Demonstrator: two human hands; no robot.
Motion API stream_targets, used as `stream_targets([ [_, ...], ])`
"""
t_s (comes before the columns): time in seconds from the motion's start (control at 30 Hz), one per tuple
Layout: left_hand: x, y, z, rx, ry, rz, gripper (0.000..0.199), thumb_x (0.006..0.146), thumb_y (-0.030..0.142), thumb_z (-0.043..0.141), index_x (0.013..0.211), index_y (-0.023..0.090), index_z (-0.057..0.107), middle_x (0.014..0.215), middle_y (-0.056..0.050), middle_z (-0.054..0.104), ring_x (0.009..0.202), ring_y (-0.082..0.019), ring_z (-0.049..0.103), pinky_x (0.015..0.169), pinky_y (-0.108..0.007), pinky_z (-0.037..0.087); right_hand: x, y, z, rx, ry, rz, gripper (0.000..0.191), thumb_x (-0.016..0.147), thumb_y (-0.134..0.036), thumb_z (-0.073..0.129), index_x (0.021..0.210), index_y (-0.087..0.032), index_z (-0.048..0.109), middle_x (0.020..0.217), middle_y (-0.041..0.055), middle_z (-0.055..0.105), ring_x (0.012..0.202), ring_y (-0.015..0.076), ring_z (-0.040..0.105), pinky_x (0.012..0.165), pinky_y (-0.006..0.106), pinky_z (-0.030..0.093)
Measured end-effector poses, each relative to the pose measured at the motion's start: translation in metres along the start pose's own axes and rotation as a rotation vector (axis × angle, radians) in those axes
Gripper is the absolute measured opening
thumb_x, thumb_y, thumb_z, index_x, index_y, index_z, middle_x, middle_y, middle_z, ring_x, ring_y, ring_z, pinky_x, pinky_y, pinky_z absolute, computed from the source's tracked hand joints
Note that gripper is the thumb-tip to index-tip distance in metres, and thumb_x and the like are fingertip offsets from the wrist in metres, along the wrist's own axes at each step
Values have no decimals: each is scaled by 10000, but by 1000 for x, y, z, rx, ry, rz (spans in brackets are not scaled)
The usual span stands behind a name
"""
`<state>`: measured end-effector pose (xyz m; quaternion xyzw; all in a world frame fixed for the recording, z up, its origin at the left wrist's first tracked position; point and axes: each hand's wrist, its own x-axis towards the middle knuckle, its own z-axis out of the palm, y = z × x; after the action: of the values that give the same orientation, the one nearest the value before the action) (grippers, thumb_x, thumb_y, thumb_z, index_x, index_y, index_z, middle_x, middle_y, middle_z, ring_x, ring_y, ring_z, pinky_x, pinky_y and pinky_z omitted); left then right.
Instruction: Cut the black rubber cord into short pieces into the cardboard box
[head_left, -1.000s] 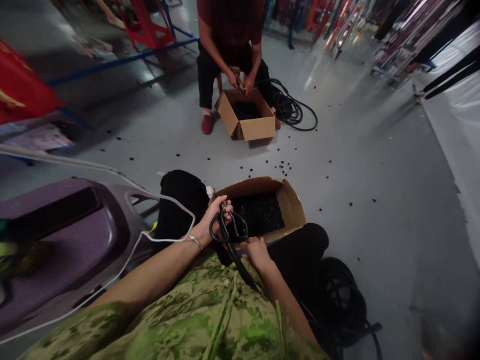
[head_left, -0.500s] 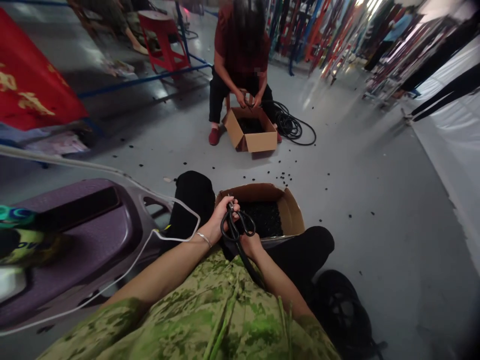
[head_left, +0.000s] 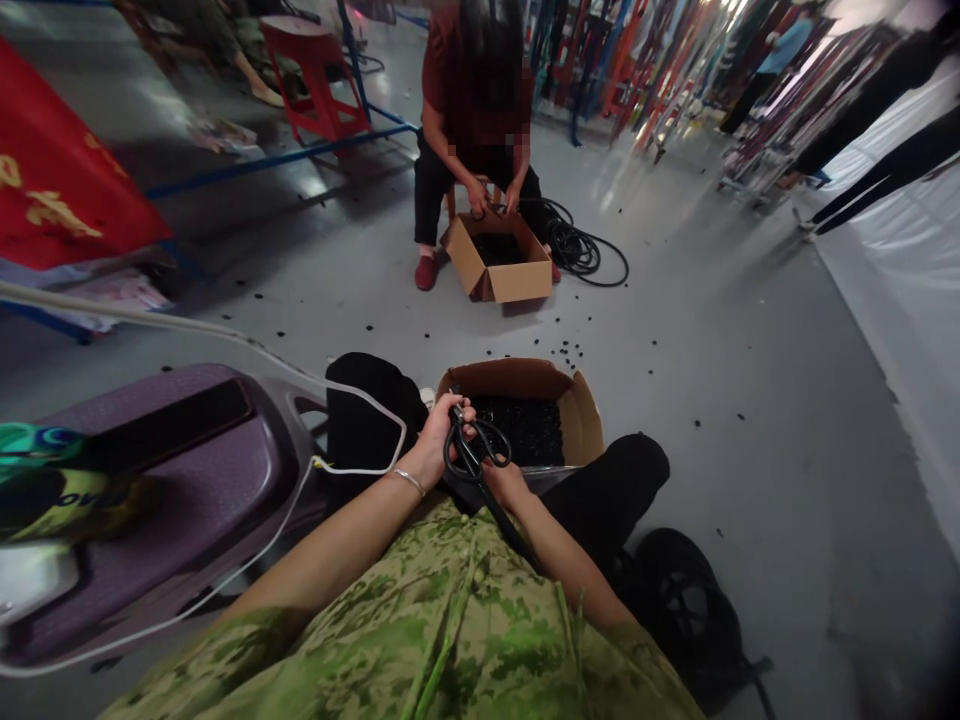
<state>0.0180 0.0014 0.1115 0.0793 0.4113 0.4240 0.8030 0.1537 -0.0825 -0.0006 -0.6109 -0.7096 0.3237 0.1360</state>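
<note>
- Beneath everything, from nine o'clock round to three, grey floor (head_left: 720,340) spreads out.
- At twelve o'clock, a seated person (head_left: 477,100) in a dark red top bends over a box.
- At eight o'clock, a purple stool (head_left: 112,560) bears a dark flat object (head_left: 172,425) and a yellow-and-black item (head_left: 75,503).
- Just below the centre, the near box (head_left: 577,420), brown cardboard, stands open between the wearer's knees, with many small black pieces (head_left: 525,425) inside.
- At twelve o'clock, the far box (head_left: 519,283) stands open before the seated person, dark contents within.
- Between four and five o'clock, a black coil (head_left: 686,600) lies beside the wearer's right leg.
- At the centre, scissors (head_left: 469,450) point away from the wearer, black handle loops nearest the body; the left hand (head_left: 442,430) is closed round their metal part.
- At six o'clock, just beside a loop, is the right hand (head_left: 506,483); its fingers are partly hidden, so I cannot tell whether they pinch anything.
- Towards one o'clock, black bits (head_left: 568,352) dot the floor.
</note>
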Motion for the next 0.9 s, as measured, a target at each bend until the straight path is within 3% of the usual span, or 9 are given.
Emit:
stream_targets([
  [0.1, -5, 1, 2, 10, -2, 18, 105, 738, 270, 530, 720, 168, 514, 472, 43, 471, 343, -72, 385, 340, -174, 335, -17, -2, -15, 118, 216, 63, 205, 794, -256, 603, 953, -215, 726, 999, 67, 682, 960, 239, 605, 799, 307, 468],
  [0.3, -4, -5, 7, 109, -10, 91, 138, 716, 309, 555, 718, 176, 520, 480, 43, 490, 360, -72, 384, 358, -178, 323, -55, -9, -48, 786, 568, 260, 309, 882, -383, 502, 1041, -174, 665, 946, 70, 695, 851, 198, 640, 735, 303, 517],
  [0.37, -1, -10, 9, 165, 16, 138, 167, 724, 339, 571, 721, 182, 515, 488, 46, 499, 367, -72, 381, 370, -182, 320, -64, -18, -55, 791, 671, 228, 311, 881, -389, 528, 1063, -171, 655, 972, 78, 688, 878, 197, 643, 788, 318, 520],
  [0.43, 3, -16, 10, 270, 65, 218, 219, 745, 385, 593, 710, 186, 509, 486, 48, 498, 375, -72, 371, 381, -187, 307, -65, -28, -59, 666, 651, 124, 310, 866, -362, 566, 1099, -179, 658, 1021, 86, 677, 932, 198, 635, 852, 326, 508],
  [0.53, 5, -26, 11, 532, 105, 386, 327, 777, 445, 631, 638, 185, 490, 477, 34, 499, 415, -77, 391, 427, -195, 315, -52, -38, -56, 528, 447, 28, 411, 856, -319, 573, 1250, -206, 605, 1090, 83, 668, 950, 192, 632, 864, 320, 503],
  [0.63, 5, -32, 12, 695, 57, 454, 347, 798, 430, 655, 616, 188, 484, 474, 23, 512, 461, -96, 443, 491, -209, 348, -34, -36, -42, 606, 219, 67, 551, 850, -251, 539, 1397, -251, 472, 1029, 39, 695, 910, 182, 650, 868, 324, 502],
  [0.7, 7, -32, 12, 731, 13, 455, 307, 793, 386, 682, 638, 189, 505, 478, 26, 521, 478, -106, 460, 518, -216, 357, -25, -32, -33, 743, 141, 103, 630, 824, -204, 524, 1440, -267, 408, 984, 18, 699, 899, 179, 651, 861, 315, 502],
  [0.8, 14, -30, 9, 787, -60, 426, 247, 781, 328, 708, 654, 183, 553, 521, 25, 549, 489, -110, 459, 520, -218, 349, -22, -29, -25, 1043, 129, 137, 680, 774, -198, 518, 1442, -243, 396, 922, 21, 679, 825, 174, 640, 773, 285, 514],
  [0.9, 23, -27, -1, 856, -101, 397, 224, 829, 333, 650, 675, 175, 609, 540, 27, 545, 445, -97, 415, 479, -218, 319, -25, -24, -30, 1299, 235, 159, 676, 736, -251, 563, 1399, -225, 433, 869, 11, 628, 686, 140, 596, 654, 249, 495],
])
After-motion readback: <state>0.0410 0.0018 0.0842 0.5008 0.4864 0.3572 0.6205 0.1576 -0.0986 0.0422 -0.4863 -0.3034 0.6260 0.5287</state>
